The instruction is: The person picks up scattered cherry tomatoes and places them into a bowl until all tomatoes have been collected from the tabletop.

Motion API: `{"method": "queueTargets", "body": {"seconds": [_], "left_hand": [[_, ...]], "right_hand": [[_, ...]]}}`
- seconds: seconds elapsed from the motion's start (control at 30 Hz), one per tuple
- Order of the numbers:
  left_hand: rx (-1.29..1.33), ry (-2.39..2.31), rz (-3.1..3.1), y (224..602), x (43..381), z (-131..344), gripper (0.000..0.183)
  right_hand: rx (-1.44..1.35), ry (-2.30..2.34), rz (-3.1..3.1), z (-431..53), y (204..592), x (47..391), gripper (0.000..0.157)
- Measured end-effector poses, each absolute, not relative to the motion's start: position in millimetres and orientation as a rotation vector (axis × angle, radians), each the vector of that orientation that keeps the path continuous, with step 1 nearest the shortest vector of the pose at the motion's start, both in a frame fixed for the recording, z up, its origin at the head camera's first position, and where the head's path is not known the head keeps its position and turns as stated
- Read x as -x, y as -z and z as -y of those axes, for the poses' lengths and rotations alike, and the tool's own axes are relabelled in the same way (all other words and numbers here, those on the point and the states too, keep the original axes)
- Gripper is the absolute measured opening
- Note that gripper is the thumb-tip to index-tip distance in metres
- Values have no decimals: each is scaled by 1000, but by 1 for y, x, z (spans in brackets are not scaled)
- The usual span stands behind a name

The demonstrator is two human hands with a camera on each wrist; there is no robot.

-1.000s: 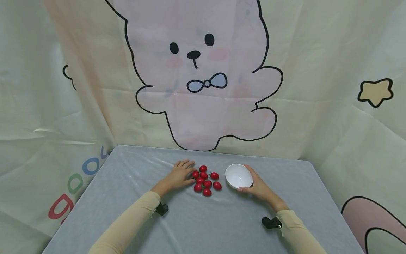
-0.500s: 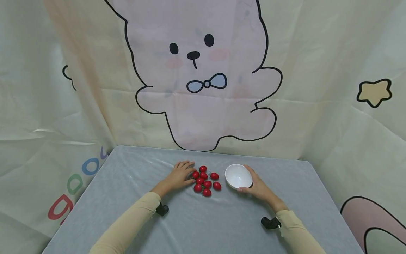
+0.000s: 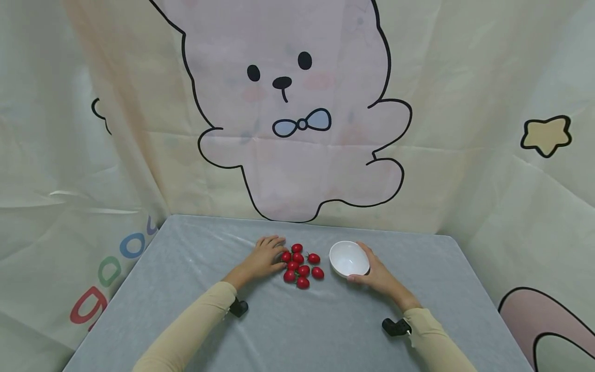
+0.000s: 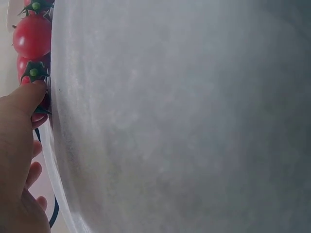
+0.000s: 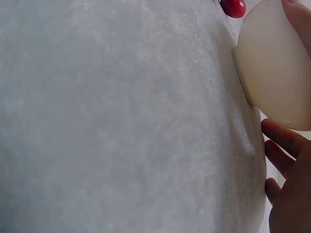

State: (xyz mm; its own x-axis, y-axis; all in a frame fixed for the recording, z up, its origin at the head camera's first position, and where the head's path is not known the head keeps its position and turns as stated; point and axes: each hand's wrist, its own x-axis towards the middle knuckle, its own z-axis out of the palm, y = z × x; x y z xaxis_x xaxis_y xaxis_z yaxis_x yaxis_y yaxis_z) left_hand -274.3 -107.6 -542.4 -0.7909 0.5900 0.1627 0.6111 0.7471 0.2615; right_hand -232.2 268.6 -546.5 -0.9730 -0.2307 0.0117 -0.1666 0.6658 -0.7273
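Observation:
A cluster of red cherry tomatoes [image 3: 303,270] with green stems lies on the grey-covered table [image 3: 297,330], left of a small white bowl [image 3: 346,257]. My left hand [image 3: 262,258] is at the cluster's left side, thumb and forefinger on either side of one cherry tomato [image 3: 286,257]. Up close in the left wrist view, the thumb presses that tomato while the other fingers lie beyond it, partly hidden. The right hand [image 3: 377,271] holds the upright bowl by its right side, thumb at the near rim and fingers behind. In the right wrist view the bowl's outer wall [image 5: 277,63] shows.
Behind the table hangs a pale cloth backdrop [image 3: 446,77] printed with a cartoon bear, and similar cloth stands at both sides. Each wrist wears a black camera mount, one left [image 3: 239,308] and one right [image 3: 396,327]. Two tomatoes lie between the cluster and the bowl.
The hands, bowl and tomatoes keep their places. Only the head view has shifted very slightly.

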Motion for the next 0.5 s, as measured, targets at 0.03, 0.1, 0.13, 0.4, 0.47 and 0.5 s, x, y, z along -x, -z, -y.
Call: {"method": "queueTargets", "body": {"seconds": [0.03, 0.1, 0.13, 0.4, 0.47, 0.5], "left_hand": [[985, 471, 2871, 542, 274, 108, 38], [980, 480, 2874, 541, 274, 107, 38], [979, 482, 2873, 540, 274, 108, 38], [954, 474, 2881, 529, 277, 109, 38], [944, 468, 2875, 526, 278, 110, 37], [941, 469, 2868, 524, 278, 110, 36]], "right_hand": [[330, 1208, -2791, -268, 546, 232, 114], [326, 1207, -2788, -268, 545, 231, 114], [324, 1204, -2788, -268, 545, 231, 114], [308, 1195, -2788, -267, 543, 230, 113], [310, 1195, -2788, -267, 543, 230, 113], [313, 1197, -2788, -268, 543, 230, 113]]}}
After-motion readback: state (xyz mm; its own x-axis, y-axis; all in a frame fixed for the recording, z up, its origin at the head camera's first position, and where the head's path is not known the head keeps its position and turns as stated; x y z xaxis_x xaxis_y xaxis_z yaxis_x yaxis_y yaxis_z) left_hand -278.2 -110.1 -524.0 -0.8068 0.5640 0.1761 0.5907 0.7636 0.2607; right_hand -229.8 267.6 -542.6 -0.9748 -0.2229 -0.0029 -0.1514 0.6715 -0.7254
